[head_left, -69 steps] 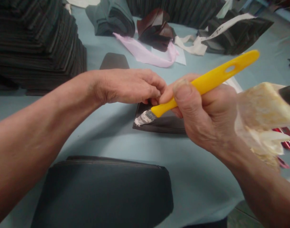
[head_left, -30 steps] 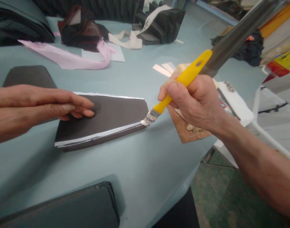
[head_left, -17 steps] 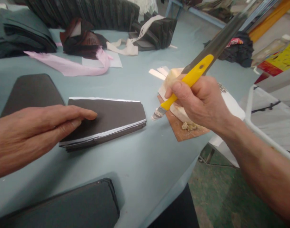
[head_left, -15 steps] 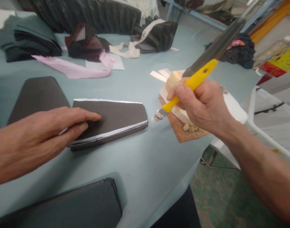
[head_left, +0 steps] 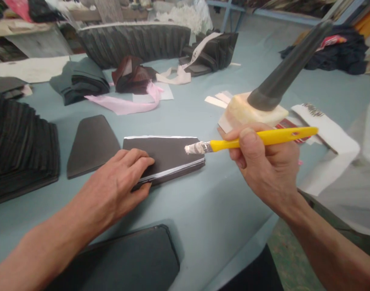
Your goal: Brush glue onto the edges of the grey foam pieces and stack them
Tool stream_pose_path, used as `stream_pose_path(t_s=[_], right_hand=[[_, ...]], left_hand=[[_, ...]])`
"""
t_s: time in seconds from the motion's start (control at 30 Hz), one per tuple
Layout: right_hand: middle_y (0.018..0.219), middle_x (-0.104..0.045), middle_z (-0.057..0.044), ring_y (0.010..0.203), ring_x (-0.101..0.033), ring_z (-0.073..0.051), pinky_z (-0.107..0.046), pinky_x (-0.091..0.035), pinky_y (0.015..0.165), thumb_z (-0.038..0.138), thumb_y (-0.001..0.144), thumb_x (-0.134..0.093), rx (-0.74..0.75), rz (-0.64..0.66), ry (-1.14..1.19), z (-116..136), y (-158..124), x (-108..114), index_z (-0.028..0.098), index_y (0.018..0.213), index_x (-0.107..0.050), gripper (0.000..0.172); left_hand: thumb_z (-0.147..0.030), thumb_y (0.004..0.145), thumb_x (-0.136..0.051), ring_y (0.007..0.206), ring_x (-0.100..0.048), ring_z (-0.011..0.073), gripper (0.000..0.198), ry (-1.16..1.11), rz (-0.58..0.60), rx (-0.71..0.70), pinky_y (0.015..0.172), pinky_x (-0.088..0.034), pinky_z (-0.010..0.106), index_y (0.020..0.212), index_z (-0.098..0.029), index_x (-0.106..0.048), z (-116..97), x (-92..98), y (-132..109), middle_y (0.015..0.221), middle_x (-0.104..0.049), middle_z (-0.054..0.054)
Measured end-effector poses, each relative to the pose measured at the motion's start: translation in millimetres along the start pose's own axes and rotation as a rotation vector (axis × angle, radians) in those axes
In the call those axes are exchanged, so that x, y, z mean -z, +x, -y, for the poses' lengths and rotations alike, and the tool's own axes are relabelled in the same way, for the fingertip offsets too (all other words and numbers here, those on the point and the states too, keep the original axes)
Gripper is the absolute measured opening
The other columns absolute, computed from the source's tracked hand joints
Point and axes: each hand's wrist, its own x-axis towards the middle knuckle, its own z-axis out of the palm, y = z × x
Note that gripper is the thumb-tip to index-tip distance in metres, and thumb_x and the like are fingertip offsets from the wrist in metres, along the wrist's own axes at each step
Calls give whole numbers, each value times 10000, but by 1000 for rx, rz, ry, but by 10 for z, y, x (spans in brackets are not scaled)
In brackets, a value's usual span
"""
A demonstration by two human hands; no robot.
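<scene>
My right hand (head_left: 263,161) is closed round a yellow-handled brush (head_left: 263,138), whose whitish bristles point left over the right end of a stack of dark tapered pieces (head_left: 173,155). Whether the bristles touch the top piece I cannot tell. White lines run along the stack's two long edges. My left hand (head_left: 124,178) rests on the stack's left end, fingers bent and slightly apart, thumb at the near side. Left of the stack, a flat dark piece (head_left: 92,143) lies on the blue-green table (head_left: 221,226).
Behind my right hand stands a pale block (head_left: 242,111) with a dark cylinder (head_left: 288,66) leaning up from it. A tall dark stack (head_left: 24,145) is at left, larger dark panels (head_left: 127,258) in front. Pink cloth (head_left: 127,104) lies farther back.
The view has shifted, showing more of the left side. My right hand has brought the brush over the stack's right end and turned it nearly level. My left hand's fingers are more bent.
</scene>
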Motion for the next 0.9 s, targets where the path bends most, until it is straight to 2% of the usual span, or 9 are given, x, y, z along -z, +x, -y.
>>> stream_pose_path(t_s=[0.27,0.5,0.63,0.8,0.9], right_hand=[[650,-595,43,529,-501,-84,-273,-487,547,442,1098,-600,68,-101,2,47,-130,11,218,936,-764,321],[698,-636,34,560,-530,-95,-267,-455,521,429,1074,-644,39,-130,29,23,-234,91,227,966,-772,263],[695,-637,34,541,-514,-87,-254,-415,482,464,1076,-636,12,-139,30,6,-260,107,231,962,-770,292],[689,-629,38,534,-510,-76,-241,-393,465,438,1081,-633,14,-153,38,-60,-304,116,217,971,-774,284],[693,-636,41,535,-517,-74,-241,-395,472,406,1079,-642,21,-150,48,-84,-333,120,223,980,-782,251]], left_hand=[[-268,963,-560,1038,-641,294,280,22,14,16,908,-555,445,1228,-190,-602,-25,17,29,1207,-672,101],[-455,1053,-594,1198,-667,241,272,-221,138,148,1067,-543,386,1232,-261,-660,135,135,37,1279,-698,26],[-598,1029,-599,1211,-675,259,397,-299,185,187,1123,-536,424,1209,-258,-699,161,225,85,1289,-712,46],[-495,1040,-634,1241,-659,224,327,-285,224,204,1151,-515,383,1264,-262,-685,173,277,100,1335,-695,17],[-463,1037,-617,1195,-681,227,308,-290,215,193,1105,-539,377,1258,-258,-676,135,302,108,1307,-707,16]])
